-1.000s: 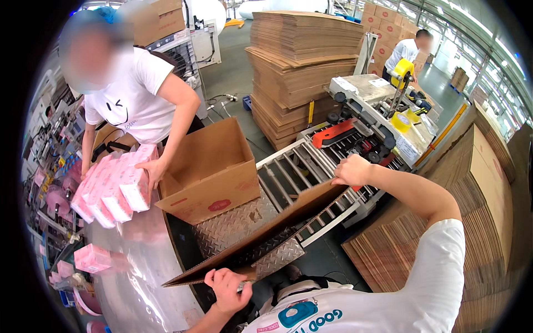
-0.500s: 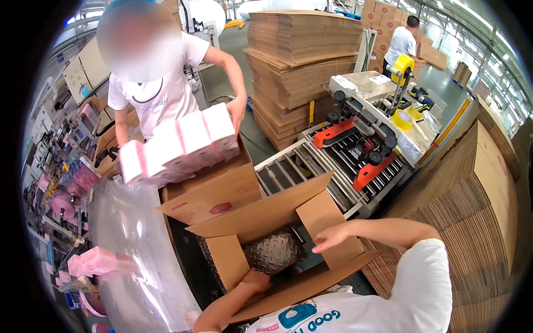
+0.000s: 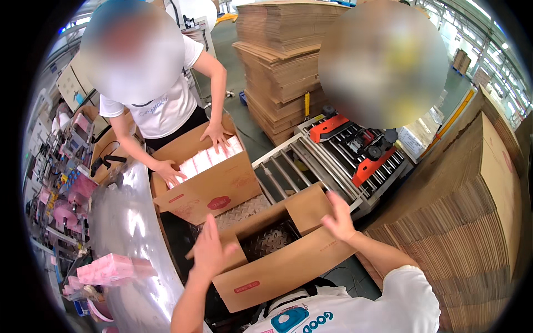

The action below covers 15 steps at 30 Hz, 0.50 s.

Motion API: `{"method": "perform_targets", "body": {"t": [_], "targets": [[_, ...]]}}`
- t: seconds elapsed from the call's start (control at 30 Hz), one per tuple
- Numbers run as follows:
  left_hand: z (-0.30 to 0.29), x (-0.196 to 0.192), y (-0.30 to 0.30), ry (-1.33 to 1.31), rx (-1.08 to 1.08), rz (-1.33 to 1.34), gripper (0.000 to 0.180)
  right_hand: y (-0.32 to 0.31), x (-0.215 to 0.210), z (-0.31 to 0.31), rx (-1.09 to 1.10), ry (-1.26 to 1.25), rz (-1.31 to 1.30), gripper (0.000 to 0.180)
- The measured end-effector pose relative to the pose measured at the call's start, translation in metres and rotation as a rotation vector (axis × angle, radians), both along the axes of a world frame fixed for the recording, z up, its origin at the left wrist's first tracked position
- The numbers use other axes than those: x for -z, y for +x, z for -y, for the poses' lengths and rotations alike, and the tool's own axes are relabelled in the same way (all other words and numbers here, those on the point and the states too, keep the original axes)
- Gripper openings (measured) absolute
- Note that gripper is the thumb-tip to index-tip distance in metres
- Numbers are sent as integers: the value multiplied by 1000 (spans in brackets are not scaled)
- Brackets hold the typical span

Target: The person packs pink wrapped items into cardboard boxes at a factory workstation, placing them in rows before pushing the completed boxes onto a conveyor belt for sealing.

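An open cardboard box [image 3: 294,263] stands in front of me, its long near flap hanging outward. Through its opening a dark diamond-plate surface [image 3: 272,240] shows. My left hand [image 3: 210,248] is at the box's left end, fingers stretched out and holding nothing. At the right end my right hand [image 3: 338,217] is beside the short end flap [image 3: 307,210], fingers apart; whether it touches the cardboard I cannot tell. Beyond, a co-worker's hands [image 3: 216,136] press on white and pink wrapped packs [image 3: 211,161] inside another cardboard box [image 3: 222,186].
A roller conveyor [image 3: 288,177] with orange guides [image 3: 373,166] runs at the far right. Flattened cartons are stacked behind it [image 3: 283,72] and at my right [image 3: 444,222]. On my left is a shiny metal table [image 3: 133,222] with pink packs [image 3: 114,268].
Both my hands have come up out of the box to its two ends, and its near flap now hangs outside. The co-worker has lowered the row of packs into the other box.
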<state>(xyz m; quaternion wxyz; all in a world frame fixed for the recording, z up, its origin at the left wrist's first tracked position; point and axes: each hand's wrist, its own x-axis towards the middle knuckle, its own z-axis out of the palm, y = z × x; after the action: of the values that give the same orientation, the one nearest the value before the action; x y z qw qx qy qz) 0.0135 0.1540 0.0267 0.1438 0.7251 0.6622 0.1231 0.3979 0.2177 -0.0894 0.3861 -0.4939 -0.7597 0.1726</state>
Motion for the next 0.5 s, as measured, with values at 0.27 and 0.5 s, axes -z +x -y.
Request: {"method": "perform_targets", "body": {"t": [0.27,0.5], "targets": [[57,126,-82,146,-231,323,66,-12,149,-30,138,-1008,-548,71],[105,163,-130,59,-829,682,58,7,107,-3,-10,-1265,-771,56]]}}
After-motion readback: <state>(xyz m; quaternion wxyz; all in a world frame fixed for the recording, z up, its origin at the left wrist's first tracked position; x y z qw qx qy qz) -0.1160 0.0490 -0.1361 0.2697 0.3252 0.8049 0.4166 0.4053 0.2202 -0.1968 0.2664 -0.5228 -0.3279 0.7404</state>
